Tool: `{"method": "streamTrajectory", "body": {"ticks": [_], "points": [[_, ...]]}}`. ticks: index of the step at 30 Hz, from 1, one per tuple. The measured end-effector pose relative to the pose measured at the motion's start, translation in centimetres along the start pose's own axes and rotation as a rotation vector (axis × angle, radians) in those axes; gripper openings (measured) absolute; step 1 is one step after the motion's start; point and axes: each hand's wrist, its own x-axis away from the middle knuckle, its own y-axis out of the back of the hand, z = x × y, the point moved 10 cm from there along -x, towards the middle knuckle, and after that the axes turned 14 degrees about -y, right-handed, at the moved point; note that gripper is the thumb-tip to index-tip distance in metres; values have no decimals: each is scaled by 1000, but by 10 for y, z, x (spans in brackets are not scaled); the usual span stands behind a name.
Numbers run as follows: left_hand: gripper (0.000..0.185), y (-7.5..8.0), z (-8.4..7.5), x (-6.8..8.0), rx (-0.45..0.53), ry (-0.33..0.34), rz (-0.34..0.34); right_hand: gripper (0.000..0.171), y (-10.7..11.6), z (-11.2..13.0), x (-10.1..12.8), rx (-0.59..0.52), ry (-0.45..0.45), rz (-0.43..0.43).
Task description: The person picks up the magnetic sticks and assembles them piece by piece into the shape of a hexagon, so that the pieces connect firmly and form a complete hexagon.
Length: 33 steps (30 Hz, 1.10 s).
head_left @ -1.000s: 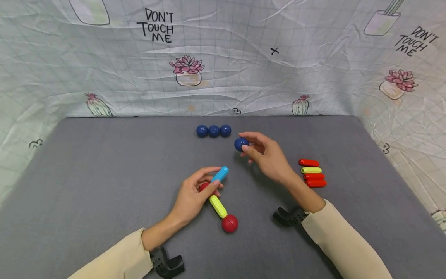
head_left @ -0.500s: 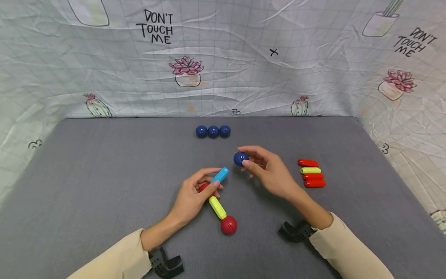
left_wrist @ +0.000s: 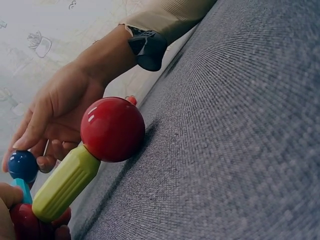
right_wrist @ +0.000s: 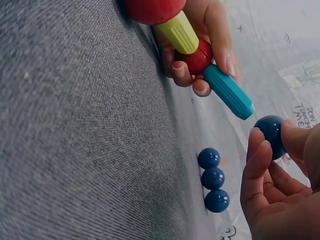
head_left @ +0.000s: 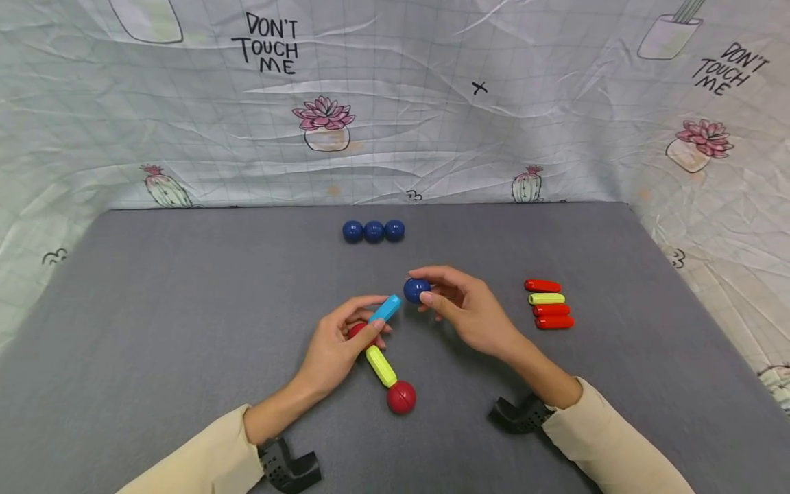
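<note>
My left hand (head_left: 336,343) grips a joined toy piece by one red ball (right_wrist: 196,58), which the fingers partly cover. From that ball a light blue rod (right_wrist: 229,92) points up toward the right hand. A yellow rod (head_left: 381,366) runs from it to a second red ball (head_left: 401,397) nearer me. Between thumb and fingers, my right hand (head_left: 472,309) pinches a dark blue ball (head_left: 416,290). In the right wrist view a small gap shows between this ball and the light blue rod's free end.
Three dark blue balls (head_left: 373,231) sit in a row near the back edge of the grey table (head_left: 204,295). On the right lie several short rods, red (head_left: 553,322) and yellow (head_left: 546,299), side by side. A printed cloth (head_left: 407,151) hangs behind.
The right hand has brought the dark blue ball toward me and slightly left, close to the light blue rod's tip. The left hand has stayed nearly still with its joined piece.
</note>
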Motion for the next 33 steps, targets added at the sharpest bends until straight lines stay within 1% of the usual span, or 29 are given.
{"method": "streamTrajectory", "body": {"ticks": [7,13,20,33], "points": [[31,0,0,0,-2,8,11,32,-1,0,0,-2,8,-2],[30,0,1,1,-9,16,16,33,-4,1,0,-7,17,16],[30,0,0,0,-15,8,24,32,-6,-1,-1,-10,10,26],[27,-1,0,1,-40,24,34,33,-9,-2,-1,9,-1,65]]}}
